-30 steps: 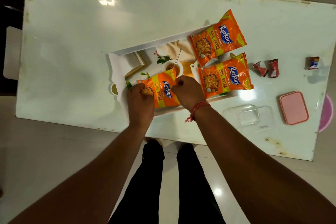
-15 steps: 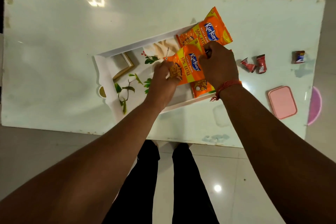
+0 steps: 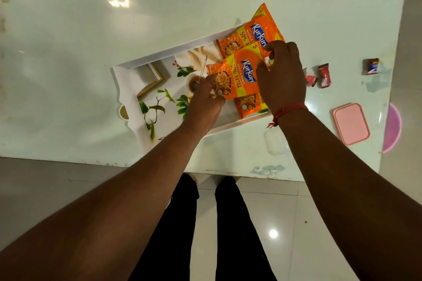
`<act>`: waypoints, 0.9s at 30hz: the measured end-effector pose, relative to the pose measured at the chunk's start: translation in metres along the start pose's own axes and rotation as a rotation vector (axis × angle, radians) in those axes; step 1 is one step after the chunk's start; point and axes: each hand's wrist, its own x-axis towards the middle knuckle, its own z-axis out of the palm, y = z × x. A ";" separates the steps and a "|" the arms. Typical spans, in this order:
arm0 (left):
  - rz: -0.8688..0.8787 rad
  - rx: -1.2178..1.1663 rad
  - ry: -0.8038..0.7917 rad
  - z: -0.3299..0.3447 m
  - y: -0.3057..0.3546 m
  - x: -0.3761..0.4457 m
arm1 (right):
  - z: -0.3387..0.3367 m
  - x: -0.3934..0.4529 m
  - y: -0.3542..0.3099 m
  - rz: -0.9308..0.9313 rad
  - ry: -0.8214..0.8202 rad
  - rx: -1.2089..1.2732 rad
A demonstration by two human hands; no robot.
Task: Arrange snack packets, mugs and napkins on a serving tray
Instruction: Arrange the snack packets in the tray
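Observation:
A white serving tray (image 3: pixel 127 84) with a printed leaf-and-cup picture lies slanted on the pale table. Three orange snack packets overlap at its right end. The top packet (image 3: pixel 239 77) rests across the other two, pinched at its lower left corner by my left hand (image 3: pixel 203 102) and gripped at its upper right edge by my right hand (image 3: pixel 282 75). A second packet (image 3: pixel 255 32) sticks out beyond the tray's far rim. Only the lower part of the third packet (image 3: pixel 250 105) shows beneath. No mugs or napkins are in view.
Right of the tray lie two small red sachets (image 3: pixel 318 76) and a dark wrapped sweet (image 3: pixel 371 66). A pink lidded box (image 3: pixel 350 123) sits near the table's right edge, with a pink round object (image 3: pixel 394 128) beyond it. My legs stand at the table's near edge.
Both hands carried one packet from the tray's middle to its right end and laid it over the other two. The picture on the tray's left part is now uncovered.

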 end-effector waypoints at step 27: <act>0.330 1.441 0.331 -0.253 -0.033 -0.044 | 0.146 -0.079 -0.147 -0.299 -0.321 -0.433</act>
